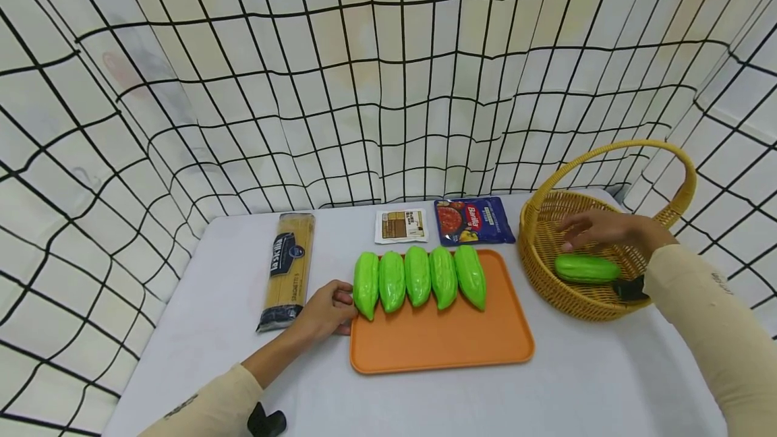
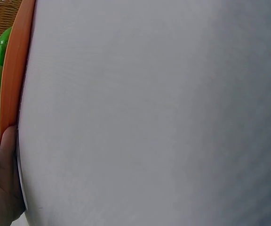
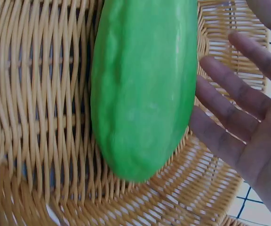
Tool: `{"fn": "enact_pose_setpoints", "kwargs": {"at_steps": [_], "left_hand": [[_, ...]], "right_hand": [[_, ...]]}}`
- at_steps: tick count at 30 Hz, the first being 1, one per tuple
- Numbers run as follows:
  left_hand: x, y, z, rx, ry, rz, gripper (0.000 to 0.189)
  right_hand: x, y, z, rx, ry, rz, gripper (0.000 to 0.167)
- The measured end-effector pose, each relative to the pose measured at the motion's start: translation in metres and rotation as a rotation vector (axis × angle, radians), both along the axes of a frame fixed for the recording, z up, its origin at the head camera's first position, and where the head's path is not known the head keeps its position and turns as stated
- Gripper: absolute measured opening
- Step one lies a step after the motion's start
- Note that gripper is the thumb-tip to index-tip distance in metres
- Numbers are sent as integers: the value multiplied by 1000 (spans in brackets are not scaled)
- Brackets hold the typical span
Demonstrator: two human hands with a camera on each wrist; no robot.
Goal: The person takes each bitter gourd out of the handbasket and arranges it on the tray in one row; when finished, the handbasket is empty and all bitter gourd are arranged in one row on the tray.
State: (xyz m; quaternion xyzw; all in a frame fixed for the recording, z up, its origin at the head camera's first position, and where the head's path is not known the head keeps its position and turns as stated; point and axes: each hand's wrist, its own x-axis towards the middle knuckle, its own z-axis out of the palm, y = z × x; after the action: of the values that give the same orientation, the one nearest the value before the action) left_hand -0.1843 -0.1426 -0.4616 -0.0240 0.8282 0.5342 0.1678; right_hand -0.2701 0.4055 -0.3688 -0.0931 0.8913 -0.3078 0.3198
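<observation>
My left hand [image 1: 328,309] is at the left edge of an orange tray [image 1: 443,342]. In the left wrist view its thumb and a finger [image 2: 7,157] pinch the tray's rim. Several glossy green ridged gourds [image 1: 417,276] lie side by side along the tray's far half, tips toward me. My right hand [image 1: 597,229] is inside a wicker basket [image 1: 537,282], above one more green gourd [image 1: 585,268]. In the right wrist view, the spread fingers [image 3: 234,87] are beside that gourd and hold nothing.
A spaghetti pack [image 1: 288,268] lies left of the tray. Behind the tray are a small white-and-brown packet [image 1: 401,226] and a blue Barilla pouch [image 1: 473,221]. The basket's tall handle [image 1: 613,146] arches over it. Black netting [image 1: 388,96] surrounds the white table [image 1: 419,403].
</observation>
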Motion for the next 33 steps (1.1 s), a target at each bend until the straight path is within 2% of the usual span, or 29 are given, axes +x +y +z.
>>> {"fn": "enact_pose_setpoints", "kwargs": {"at_steps": [5,19,26,33], "left_hand": [[1,0,1,6,-5,-1,48],[0,1,3,1,-1,-1,49],[0,2,4,-7,-3,-3,49],[1,1,4,-18,-7,3,49]], "right_hand": [[3,6,2,62,-26,46,76],[2,10,0,105,-87,109,71],[0,8,-4,68,-185,101,63],[0,6,-6,74,-186,76,63]]}}
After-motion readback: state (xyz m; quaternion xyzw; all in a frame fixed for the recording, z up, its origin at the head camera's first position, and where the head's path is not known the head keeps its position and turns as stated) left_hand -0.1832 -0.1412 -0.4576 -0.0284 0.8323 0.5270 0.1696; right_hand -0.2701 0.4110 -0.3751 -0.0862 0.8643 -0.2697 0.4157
